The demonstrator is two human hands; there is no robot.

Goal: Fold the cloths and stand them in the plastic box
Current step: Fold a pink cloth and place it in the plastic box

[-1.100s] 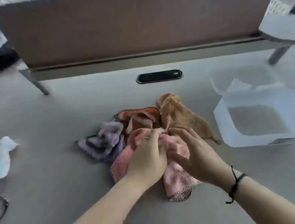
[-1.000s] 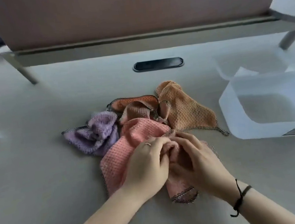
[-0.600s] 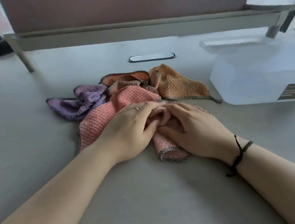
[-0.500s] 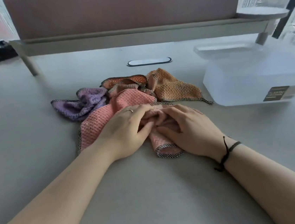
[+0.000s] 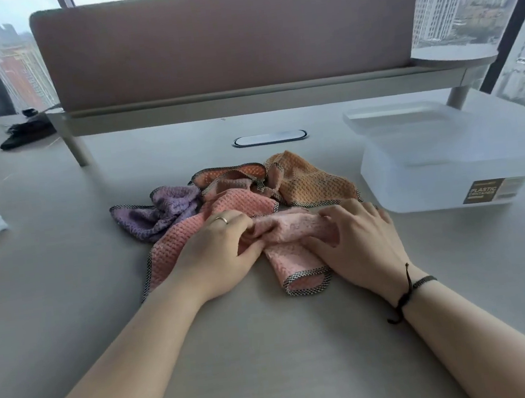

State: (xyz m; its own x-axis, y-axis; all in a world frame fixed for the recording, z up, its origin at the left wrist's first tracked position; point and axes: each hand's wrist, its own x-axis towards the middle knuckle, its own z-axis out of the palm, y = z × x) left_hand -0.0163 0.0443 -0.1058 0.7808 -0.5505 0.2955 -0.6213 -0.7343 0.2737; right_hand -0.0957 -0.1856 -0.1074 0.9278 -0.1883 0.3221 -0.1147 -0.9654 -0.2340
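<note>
Both your left hand [image 5: 218, 256] and right hand [image 5: 357, 240] pinch the bunched pink cloth [image 5: 290, 228]. Pulling could drag the purple cloth [image 5: 158, 210] touching its far-left edge, or skew the fold.

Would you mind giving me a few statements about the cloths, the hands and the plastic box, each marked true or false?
1. Both the left hand and the right hand grip the pink cloth. True.
2. The purple cloth stands folded in the plastic box. False: it lies crumpled on the table, left of the pile.
3. The plastic box sits right of the cloths. True.
4. The orange cloth is held in the right hand. False: it lies untouched behind the pink cloth.
5. A ring shows on the left hand. True.
</note>
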